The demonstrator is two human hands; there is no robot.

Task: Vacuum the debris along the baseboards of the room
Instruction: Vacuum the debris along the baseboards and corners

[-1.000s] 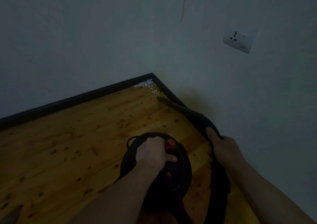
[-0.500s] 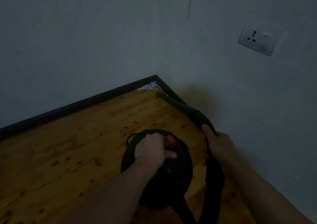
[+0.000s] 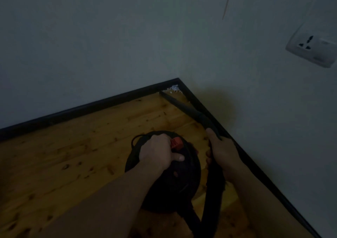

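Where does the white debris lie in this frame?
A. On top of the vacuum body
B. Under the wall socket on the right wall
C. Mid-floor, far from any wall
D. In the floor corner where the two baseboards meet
D: the white debris sits in the corner where the dark baseboard strips meet, just beyond the tip of the nozzle that the right hand holds.

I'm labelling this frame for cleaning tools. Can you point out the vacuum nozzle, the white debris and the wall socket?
vacuum nozzle (image 3: 184, 108): head view, on the middle of the dark tapered tube.
white debris (image 3: 174, 88): head view, on the crumbs in the floor corner.
wall socket (image 3: 310, 48): head view, on the white faceplate below the holes.
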